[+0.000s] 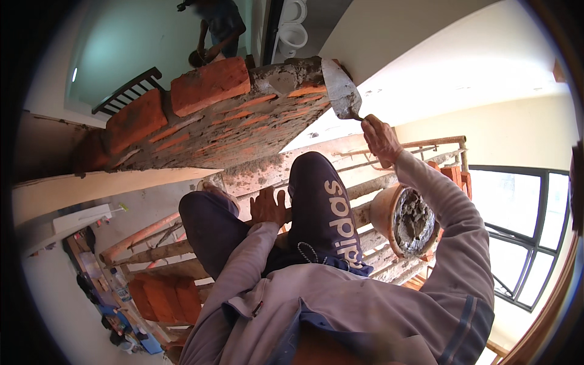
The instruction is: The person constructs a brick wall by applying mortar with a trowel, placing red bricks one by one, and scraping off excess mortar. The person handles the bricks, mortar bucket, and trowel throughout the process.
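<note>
Grey trowel in right hand

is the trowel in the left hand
No, the right hand grips the trowel, while the left hand is down between the dark trouser legs.

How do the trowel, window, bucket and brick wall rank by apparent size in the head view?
1. Brick wall
2. Window
3. Bucket, partly behind the sleeve
4. Trowel
</note>
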`<act>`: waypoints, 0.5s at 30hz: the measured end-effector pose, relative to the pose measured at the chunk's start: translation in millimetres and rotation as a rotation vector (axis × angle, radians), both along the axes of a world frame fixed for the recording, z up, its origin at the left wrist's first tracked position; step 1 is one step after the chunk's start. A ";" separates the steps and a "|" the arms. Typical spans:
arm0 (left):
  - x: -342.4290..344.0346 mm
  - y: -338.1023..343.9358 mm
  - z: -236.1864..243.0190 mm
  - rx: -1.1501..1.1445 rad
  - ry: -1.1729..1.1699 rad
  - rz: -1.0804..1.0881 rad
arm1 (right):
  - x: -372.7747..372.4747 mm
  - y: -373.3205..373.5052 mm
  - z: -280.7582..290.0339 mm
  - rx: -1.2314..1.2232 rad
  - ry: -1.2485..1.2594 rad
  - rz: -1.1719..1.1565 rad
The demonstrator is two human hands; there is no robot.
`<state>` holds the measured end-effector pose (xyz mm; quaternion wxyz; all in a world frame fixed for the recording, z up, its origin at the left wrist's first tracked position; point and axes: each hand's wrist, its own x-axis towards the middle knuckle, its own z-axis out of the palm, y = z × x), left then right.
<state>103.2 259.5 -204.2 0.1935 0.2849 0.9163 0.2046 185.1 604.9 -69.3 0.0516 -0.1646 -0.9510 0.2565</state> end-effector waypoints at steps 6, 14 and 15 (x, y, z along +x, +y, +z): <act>0.2 -3.7 4.7 -0.036 -0.108 -0.016 | -17.5 11.8 -35.3 -0.081 -0.101 0.013; 1.1 -9.2 -0.8 -0.035 -0.069 -0.042 | 2.5 16.0 -20.6 0.140 -0.182 -0.057; 0.3 -7.4 0.3 -0.025 -0.052 -0.034 | 3.4 10.7 -20.3 0.104 -0.224 -0.090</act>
